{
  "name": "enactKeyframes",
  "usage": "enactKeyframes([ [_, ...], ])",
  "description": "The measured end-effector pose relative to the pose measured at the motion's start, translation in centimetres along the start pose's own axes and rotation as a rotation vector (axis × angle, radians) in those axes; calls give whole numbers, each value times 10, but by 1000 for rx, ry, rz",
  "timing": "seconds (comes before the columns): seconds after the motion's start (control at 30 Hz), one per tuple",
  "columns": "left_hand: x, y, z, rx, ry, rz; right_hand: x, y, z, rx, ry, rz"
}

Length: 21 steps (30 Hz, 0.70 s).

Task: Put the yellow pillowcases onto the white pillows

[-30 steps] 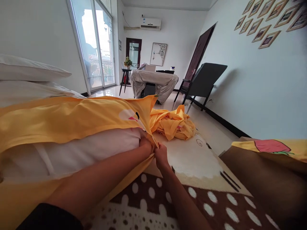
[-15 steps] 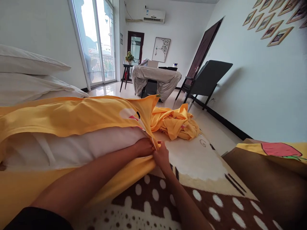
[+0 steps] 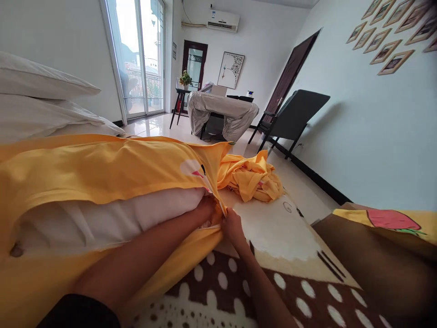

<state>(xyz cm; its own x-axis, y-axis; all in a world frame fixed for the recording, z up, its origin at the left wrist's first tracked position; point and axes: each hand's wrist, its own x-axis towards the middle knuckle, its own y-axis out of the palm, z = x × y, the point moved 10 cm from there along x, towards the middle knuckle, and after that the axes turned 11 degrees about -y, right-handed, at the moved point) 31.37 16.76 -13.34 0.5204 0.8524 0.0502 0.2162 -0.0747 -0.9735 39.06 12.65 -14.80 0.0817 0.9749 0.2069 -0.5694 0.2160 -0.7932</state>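
Note:
A white pillow [image 3: 129,216] lies partly inside a yellow pillowcase [image 3: 102,168] with a cartoon print, showing through the long opening on the near side. My left hand [image 3: 205,208] reaches into that opening at the pillow's right end, its fingers hidden by cloth. Beside it, my right hand [image 3: 232,224] is closed on the edge of the pillowcase, pulling it taut at the corner. A small brownish shape [image 3: 16,249] shows at the pillow's left end; I cannot make out what it is.
Crumpled yellow cloth [image 3: 252,177] lies just beyond my hands on a patterned blanket [image 3: 273,228]. White pillows [image 3: 44,100] are stacked at the left. Yellow printed cloth [image 3: 392,221] is at the right edge. Farther off stand a covered table [image 3: 225,107] and a dark chair [image 3: 297,114].
My left hand has gone a little deeper into the pillowcase, and more of its fingers are covered. The right hand keeps its hold. The pillowcase corner has shifted slightly right.

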Motion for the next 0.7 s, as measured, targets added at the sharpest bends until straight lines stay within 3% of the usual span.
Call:
enactKeyframes([
  [0.13, -6, -9, -1, 59, 9, 33, 8, 0, -7, 146, 75, -99],
  [0.37, -8, -13, -3, 47, 52, 102, 3, 25, -13, 484, 183, -253],
  [0.53, 0, -15, 5, 11, -3, 97, 1, 23, -8, 563, 165, -230],
  [0.7, 8, -14, 12, -18, -52, 99, 3, 10, 1, 422, 112, -150],
])
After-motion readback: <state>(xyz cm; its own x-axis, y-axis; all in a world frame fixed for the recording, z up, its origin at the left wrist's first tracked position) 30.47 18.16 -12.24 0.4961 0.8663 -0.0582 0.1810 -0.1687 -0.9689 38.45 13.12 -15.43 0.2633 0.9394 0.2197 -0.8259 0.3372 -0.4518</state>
